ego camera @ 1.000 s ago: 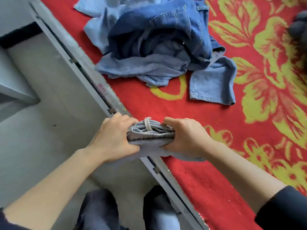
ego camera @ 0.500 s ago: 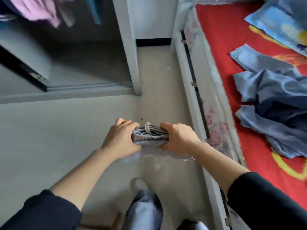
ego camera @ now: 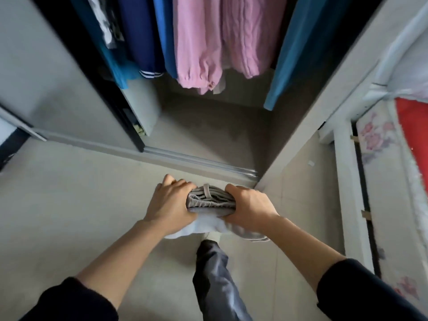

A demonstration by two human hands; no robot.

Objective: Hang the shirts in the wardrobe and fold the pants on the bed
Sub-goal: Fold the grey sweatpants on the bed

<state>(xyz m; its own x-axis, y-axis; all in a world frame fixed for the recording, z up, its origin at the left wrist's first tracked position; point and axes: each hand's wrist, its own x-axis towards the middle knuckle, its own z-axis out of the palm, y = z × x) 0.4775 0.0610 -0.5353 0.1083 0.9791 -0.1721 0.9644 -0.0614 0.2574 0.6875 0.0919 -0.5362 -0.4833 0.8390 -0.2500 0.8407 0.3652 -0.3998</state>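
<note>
View: head camera, looking down at the hands.
Folded pants (ego camera: pixel 210 201): a compact grey bundle with its stacked folded edges facing the camera. A pale loop crosses the top edge, and a lighter layer of the same cloth sags beneath.
Pants position: just below frame centre at 6 o'clock, held in the air above the floor (ego camera: pixel 69 193), in front of the wardrobe's door track.
Left hand (ego camera: pixel 170 205): curled around the bundle's 9 o'clock end, fingers over the top.
Right hand (ego camera: pixel 251 206): clamped on the 3 o'clock end, thumb on top and fingers underneath.
Wardrobe (ego camera: pixel 335 89): open at 12 o'clock, with its sliding door (ego camera: pixel 46 77) at 10 o'clock.
Hanging clothes: a pink garment (ego camera: pixel 208 42) at 12 o'clock, a navy one (ego camera: pixel 141 35) at 11 o'clock and a teal one (ego camera: pixel 294 49) at 1 o'clock.
Bed (ego camera: pixel 379 158): at 3 o'clock, with a floral mattress side and a red cover (ego camera: pixel 414 126) at the frame edge.
Leg (ego camera: pixel 215 279): in grey trousers at 6 o'clock, below the bundle.
</note>
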